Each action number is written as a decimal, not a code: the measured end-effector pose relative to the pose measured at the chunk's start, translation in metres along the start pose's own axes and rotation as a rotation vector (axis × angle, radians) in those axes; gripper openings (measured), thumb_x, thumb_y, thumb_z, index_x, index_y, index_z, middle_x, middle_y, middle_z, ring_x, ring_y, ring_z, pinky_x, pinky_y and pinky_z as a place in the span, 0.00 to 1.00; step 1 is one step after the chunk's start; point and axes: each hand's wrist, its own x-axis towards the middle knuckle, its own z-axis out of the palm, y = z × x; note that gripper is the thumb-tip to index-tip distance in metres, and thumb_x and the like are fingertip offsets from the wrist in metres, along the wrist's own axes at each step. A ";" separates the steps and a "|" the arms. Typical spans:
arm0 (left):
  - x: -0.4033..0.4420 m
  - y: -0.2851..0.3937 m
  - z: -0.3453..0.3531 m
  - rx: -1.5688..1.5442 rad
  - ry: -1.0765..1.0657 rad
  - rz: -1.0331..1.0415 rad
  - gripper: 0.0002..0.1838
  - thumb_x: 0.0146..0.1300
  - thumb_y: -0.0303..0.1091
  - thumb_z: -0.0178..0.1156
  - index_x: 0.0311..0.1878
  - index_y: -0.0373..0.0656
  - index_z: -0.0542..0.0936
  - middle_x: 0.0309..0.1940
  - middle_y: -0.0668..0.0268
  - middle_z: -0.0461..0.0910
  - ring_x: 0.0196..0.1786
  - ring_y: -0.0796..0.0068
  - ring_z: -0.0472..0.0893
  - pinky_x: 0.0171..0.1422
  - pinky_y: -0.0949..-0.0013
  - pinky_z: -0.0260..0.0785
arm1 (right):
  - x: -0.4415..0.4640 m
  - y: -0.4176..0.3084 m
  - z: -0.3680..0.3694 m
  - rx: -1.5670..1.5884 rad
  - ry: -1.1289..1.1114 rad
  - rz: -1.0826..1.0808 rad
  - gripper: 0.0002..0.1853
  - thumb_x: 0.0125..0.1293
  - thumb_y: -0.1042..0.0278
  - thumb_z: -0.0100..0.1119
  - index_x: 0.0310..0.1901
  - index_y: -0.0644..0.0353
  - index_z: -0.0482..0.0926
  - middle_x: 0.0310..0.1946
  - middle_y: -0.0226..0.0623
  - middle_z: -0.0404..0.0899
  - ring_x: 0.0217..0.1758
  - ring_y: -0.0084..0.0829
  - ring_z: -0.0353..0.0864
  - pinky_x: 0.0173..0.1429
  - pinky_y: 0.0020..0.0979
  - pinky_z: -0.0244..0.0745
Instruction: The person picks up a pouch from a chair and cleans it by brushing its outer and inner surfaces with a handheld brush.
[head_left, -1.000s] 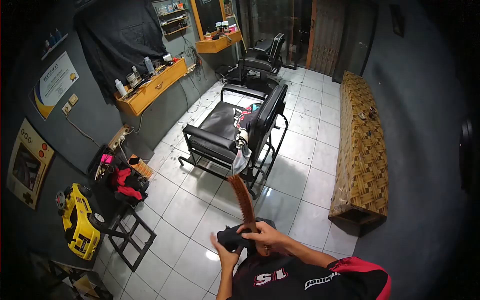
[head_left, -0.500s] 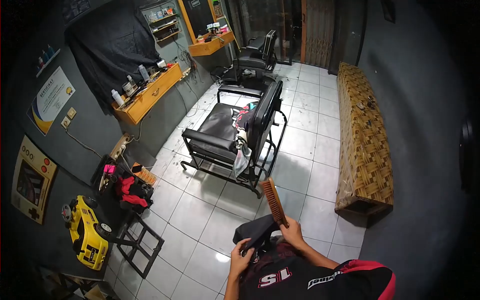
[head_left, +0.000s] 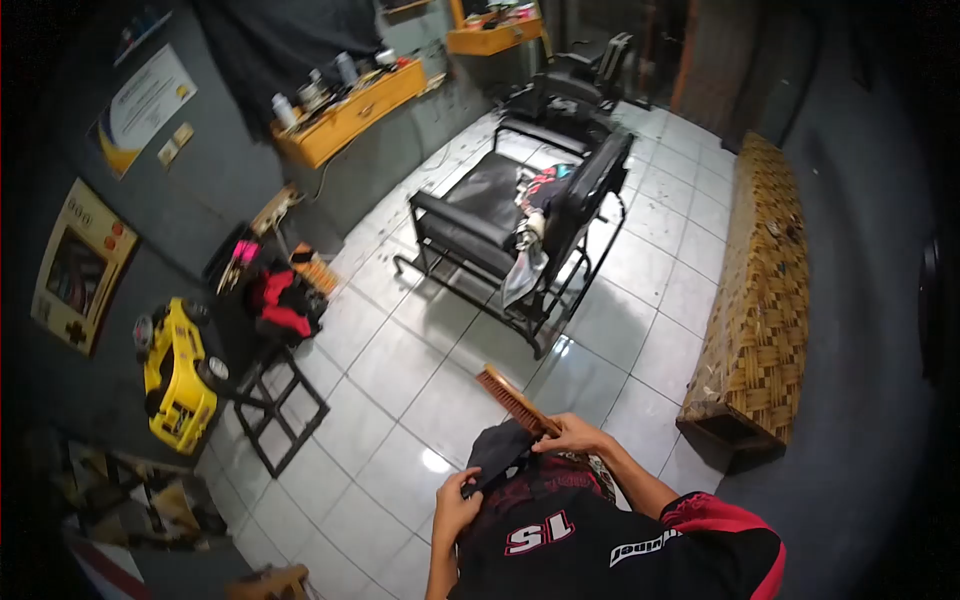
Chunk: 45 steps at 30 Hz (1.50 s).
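Observation:
A wooden brush with dark bristles is held by its handle in my right hand, its bristled head pointing up and to the left. Close against my body, a dark grey cloth is pinched in my left hand. The brush's handle end lies over or beside the cloth; whether the two touch I cannot tell. Part of the cloth is hidden behind my fingers.
A black barber chair with clothes on its backrest stands ahead, another chair behind it. Along the right wall runs a woven-pattern bench. To the left are a yellow toy car, a black metal frame and a wooden shelf with bottles.
My view has swung left and down. The brush has tilted further to the left and come lower toward the cloth. Both hands keep their hold.

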 end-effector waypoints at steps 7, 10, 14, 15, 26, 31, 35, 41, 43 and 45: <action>0.000 0.036 0.004 -0.050 0.118 0.050 0.16 0.47 0.23 0.59 0.42 0.42 0.81 0.26 0.66 0.76 0.28 0.79 0.74 0.34 0.75 0.67 | 0.060 0.033 0.058 -0.608 0.179 -0.338 0.21 0.35 0.74 0.67 0.36 0.64 0.71 0.26 0.51 0.71 0.33 0.54 0.72 0.36 0.44 0.67; -0.010 0.052 0.002 -0.066 0.121 0.041 0.15 0.48 0.24 0.62 0.43 0.41 0.80 0.24 0.67 0.74 0.27 0.79 0.73 0.32 0.76 0.65 | 0.068 0.007 0.069 -0.855 0.451 -0.295 0.17 0.38 0.79 0.63 0.33 0.66 0.71 0.32 0.49 0.74 0.40 0.53 0.73 0.43 0.43 0.70; -0.031 0.056 -0.010 -0.099 0.207 -0.045 0.16 0.48 0.24 0.61 0.44 0.42 0.78 0.24 0.61 0.74 0.26 0.67 0.76 0.32 0.70 0.67 | 0.082 0.003 0.068 -0.763 0.662 -0.591 0.18 0.37 0.81 0.61 0.36 0.65 0.72 0.31 0.47 0.73 0.40 0.53 0.73 0.43 0.42 0.70; -0.036 0.054 -0.013 -0.102 0.227 -0.057 0.16 0.48 0.24 0.61 0.44 0.42 0.78 0.24 0.61 0.74 0.26 0.67 0.76 0.32 0.70 0.67 | 0.080 0.000 0.069 -0.763 0.640 -0.601 0.18 0.37 0.81 0.61 0.36 0.65 0.72 0.31 0.47 0.73 0.40 0.53 0.73 0.43 0.42 0.70; -0.031 -0.079 -0.001 0.261 0.482 -0.268 0.18 0.47 0.18 0.46 0.37 0.43 0.83 0.34 0.52 0.80 0.39 0.53 0.80 0.49 0.62 0.71 | 0.116 0.018 0.068 -1.014 -0.116 -0.424 0.13 0.41 0.68 0.62 0.33 0.58 0.79 0.38 0.39 0.78 0.49 0.45 0.72 0.50 0.41 0.73; 0.007 0.035 -0.104 0.361 1.047 0.126 0.19 0.46 0.13 0.44 0.41 0.32 0.78 0.43 0.50 0.78 0.48 0.51 0.77 0.55 0.61 0.68 | 0.120 -0.167 0.083 -0.791 0.247 -0.921 0.18 0.36 0.80 0.56 0.36 0.62 0.80 0.47 0.45 0.72 0.50 0.44 0.71 0.50 0.36 0.70; -0.019 0.141 -0.133 0.268 1.205 0.349 0.25 0.44 0.11 0.41 0.47 0.34 0.76 0.46 0.53 0.77 0.51 0.55 0.77 0.59 0.63 0.66 | 0.086 -0.250 0.077 -0.464 0.322 -1.210 0.18 0.36 0.80 0.57 0.36 0.65 0.78 0.43 0.42 0.76 0.42 0.42 0.73 0.45 0.35 0.69; -0.008 0.061 -0.061 0.371 0.987 0.185 0.33 0.38 0.10 0.45 0.55 0.36 0.72 0.59 0.51 0.68 0.56 0.52 0.73 0.58 0.59 0.68 | 0.106 -0.136 0.077 -0.518 0.400 -1.263 0.15 0.44 0.80 0.59 0.38 0.66 0.78 0.41 0.49 0.78 0.44 0.48 0.76 0.47 0.38 0.72; -0.011 -0.044 -0.011 0.400 0.359 -0.447 0.29 0.44 0.15 0.48 0.55 0.42 0.74 0.57 0.55 0.70 0.53 0.54 0.75 0.56 0.59 0.69 | 0.140 -0.015 0.049 -0.989 -0.020 -0.856 0.16 0.44 0.80 0.57 0.39 0.67 0.78 0.42 0.53 0.77 0.44 0.51 0.77 0.49 0.41 0.72; -0.024 -0.102 0.015 0.375 -0.296 -0.413 0.22 0.50 0.23 0.50 0.49 0.49 0.79 0.52 0.56 0.75 0.49 0.53 0.77 0.54 0.58 0.70 | 0.152 0.086 0.038 -1.524 -0.502 -0.109 0.16 0.44 0.72 0.58 0.38 0.65 0.79 0.41 0.54 0.77 0.45 0.51 0.77 0.50 0.43 0.73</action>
